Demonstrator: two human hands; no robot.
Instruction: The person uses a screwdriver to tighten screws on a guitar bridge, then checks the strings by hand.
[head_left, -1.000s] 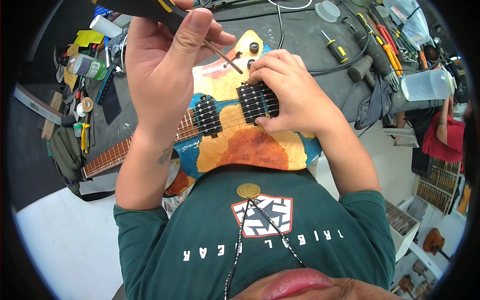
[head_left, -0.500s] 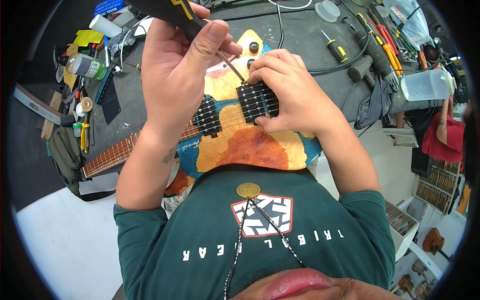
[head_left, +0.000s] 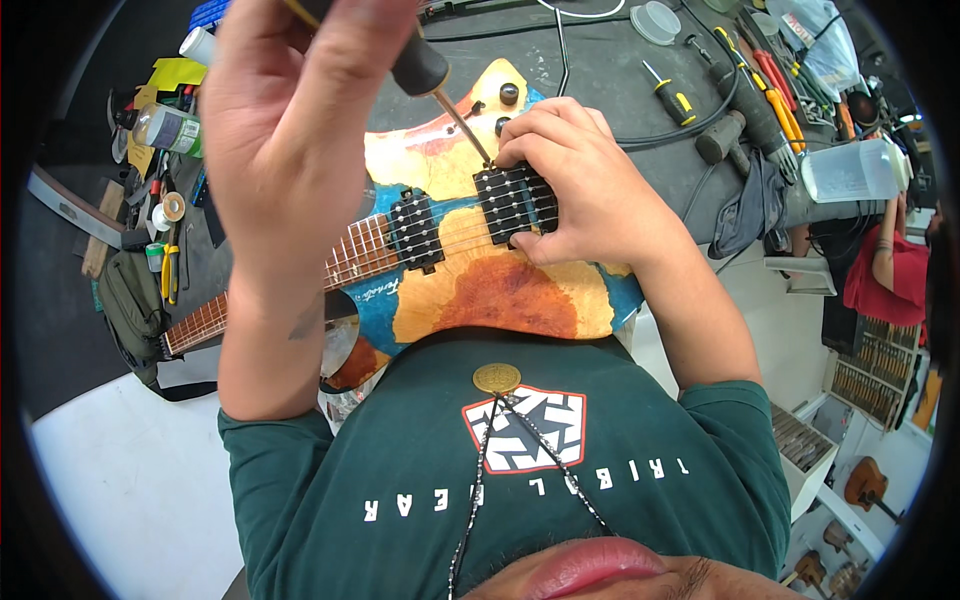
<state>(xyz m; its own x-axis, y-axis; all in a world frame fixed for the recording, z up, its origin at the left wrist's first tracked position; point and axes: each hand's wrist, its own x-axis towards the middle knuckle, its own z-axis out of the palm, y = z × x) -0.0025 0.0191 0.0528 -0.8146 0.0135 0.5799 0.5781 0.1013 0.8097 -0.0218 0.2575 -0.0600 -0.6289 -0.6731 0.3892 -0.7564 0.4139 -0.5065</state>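
An electric guitar (head_left: 505, 290) with a wood-and-blue body lies on the bench, close against me. My left hand (head_left: 285, 140) is closed round the black handle of a screwdriver (head_left: 422, 68). Its shaft slants down to the upper end of a black pickup (head_left: 508, 205) near the bridge. Over this pickup lies my right hand (head_left: 590, 195), its thumb at the lower end and its index finger beside the screwdriver's tip, gripping across it. The screw under the tip is too small to make out. Another black pickup (head_left: 416, 232) sits nearer the neck, under the strings.
A yellow-and-black screwdriver (head_left: 675, 100) and a mallet (head_left: 718, 138) lie on the dark bench (head_left: 600, 75). A clear plastic container (head_left: 850, 170) stands at the right edge. A bottle (head_left: 165, 130) and small tools crowd the left. Another person in red (head_left: 885, 280) is at far right.
My left hand has shifted left and up towards the camera along with the screwdriver handle, while the tip stays at the pickup's end. The right hand has hardly moved.
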